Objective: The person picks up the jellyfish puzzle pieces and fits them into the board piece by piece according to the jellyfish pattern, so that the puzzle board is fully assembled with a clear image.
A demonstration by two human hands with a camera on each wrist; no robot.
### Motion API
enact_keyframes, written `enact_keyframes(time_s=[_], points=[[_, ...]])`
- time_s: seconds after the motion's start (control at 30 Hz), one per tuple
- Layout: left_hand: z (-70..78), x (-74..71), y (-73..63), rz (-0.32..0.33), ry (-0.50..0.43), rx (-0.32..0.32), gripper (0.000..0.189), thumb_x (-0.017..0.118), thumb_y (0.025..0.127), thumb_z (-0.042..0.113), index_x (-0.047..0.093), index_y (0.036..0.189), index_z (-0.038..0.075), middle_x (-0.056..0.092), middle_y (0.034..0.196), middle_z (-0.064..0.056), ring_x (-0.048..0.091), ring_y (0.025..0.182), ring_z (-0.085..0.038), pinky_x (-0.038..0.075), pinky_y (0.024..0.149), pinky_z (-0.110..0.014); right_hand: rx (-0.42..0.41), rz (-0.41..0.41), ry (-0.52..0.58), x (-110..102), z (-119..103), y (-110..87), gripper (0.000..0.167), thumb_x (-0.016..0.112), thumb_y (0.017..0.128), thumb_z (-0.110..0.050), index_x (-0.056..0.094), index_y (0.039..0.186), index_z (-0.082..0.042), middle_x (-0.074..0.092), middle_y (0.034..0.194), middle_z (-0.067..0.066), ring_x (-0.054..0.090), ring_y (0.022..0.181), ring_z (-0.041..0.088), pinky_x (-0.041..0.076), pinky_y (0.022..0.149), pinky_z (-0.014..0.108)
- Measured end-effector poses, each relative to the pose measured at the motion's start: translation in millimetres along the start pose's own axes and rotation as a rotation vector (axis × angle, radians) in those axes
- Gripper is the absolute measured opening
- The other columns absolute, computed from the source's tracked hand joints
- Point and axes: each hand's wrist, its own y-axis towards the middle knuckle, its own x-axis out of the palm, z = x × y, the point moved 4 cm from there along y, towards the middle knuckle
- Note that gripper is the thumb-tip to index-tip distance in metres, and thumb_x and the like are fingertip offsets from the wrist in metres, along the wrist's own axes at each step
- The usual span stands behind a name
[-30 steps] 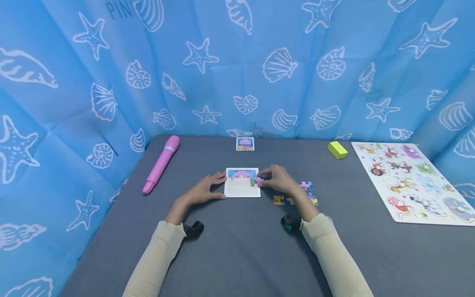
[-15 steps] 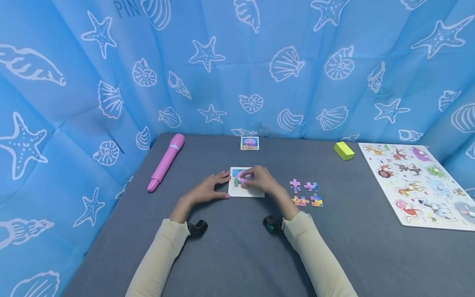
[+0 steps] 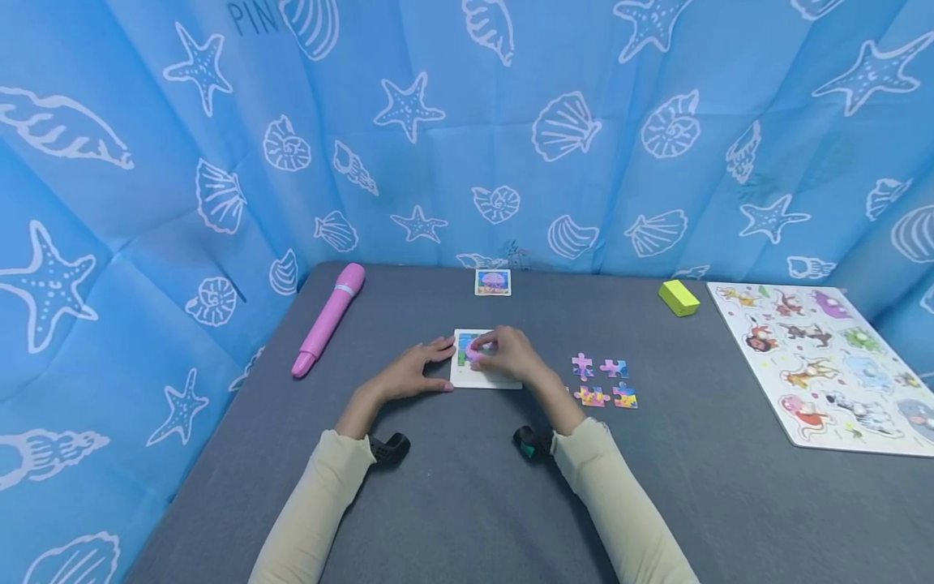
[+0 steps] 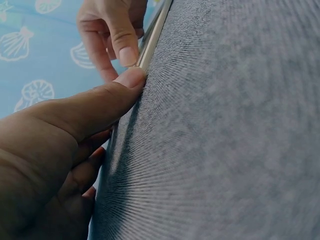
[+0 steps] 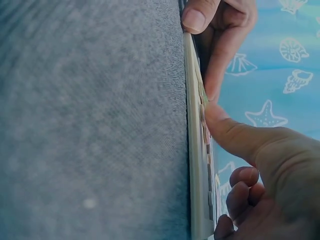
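A white puzzle tray [image 3: 467, 380] lies on the grey cloth in front of me, partly filled with a blue and pink sea picture. My left hand [image 3: 409, 373] touches the tray's left side, the thumb at the near corner and the fairly straight fingers farther up. Over the tray, my right hand [image 3: 514, 357] pinches a pink puzzle piece [image 3: 472, 354] close against the left part of the picture. In the right wrist view, the right thumb [image 5: 225, 127] bears on the flat pieces in the tray; the right hand hides much of the picture from above.
Several loose puzzle pieces [image 3: 593, 396] lie right of the tray, partly behind the right forearm. A small octopus picture card [image 3: 493, 282] lies at the back. Around them are a pink microphone-shaped stick [image 3: 328, 320], a yellow block [image 3: 679, 298] and an animal peg board [image 3: 824, 365].
My right hand has carried the puzzle piece from the tray's right edge leftward to its left part. The left hand stays at the tray's left side. The head view has shifted slightly.
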Motion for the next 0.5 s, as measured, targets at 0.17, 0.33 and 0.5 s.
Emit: enact_keyframes(time_s=[0.17, 0.33, 0.5], points=[[3.4, -0.9, 1.1, 0.002, 0.003, -0.002, 0.073, 0.067, 0.082, 0.035, 0.034, 0.142, 0.011, 0.024, 0.152, -0.004, 0.016, 0.142, -0.025, 0.013, 0.113, -0.052, 0.015, 0.017, -0.007, 0.7, 2.0, 0.5, 0.023, 0.076, 0.074, -0.018, 0.073, 0.095, -0.009, 0.068, 0.096, 0.009, 0.055, 0.086, 0.021, 0.043, 0.078, 0.037], [8.3, -0.1, 2.3, -0.018, 0.001, 0.019, 0.073, 0.066, 0.083, 0.037, 0.033, 0.143, 0.013, 0.021, 0.153, -0.005, 0.013, 0.143, -0.025, 0.009, 0.113, -0.053, 0.008, 0.033, -0.007, 0.2, 2.1, -0.3, 0.023, 0.075, 0.075, -0.017, 0.073, 0.097, -0.009, 0.065, 0.09, 0.008, 0.054, 0.081, 0.019, 0.042, 0.071, 0.032], [8.5, 0.8, 2.6, -0.037, -0.005, 0.019, 0.07, 0.065, 0.084, 0.037, 0.035, 0.142, 0.012, 0.019, 0.154, -0.004, 0.012, 0.143, -0.025, 0.006, 0.114, -0.052, 0.017, 0.03, 0.009, 0.6, 1.4, 0.1, 0.02, 0.074, 0.076, -0.017, 0.074, 0.095, -0.011, 0.066, 0.09, 0.007, 0.055, 0.083, 0.019, 0.043, 0.073, 0.033]])
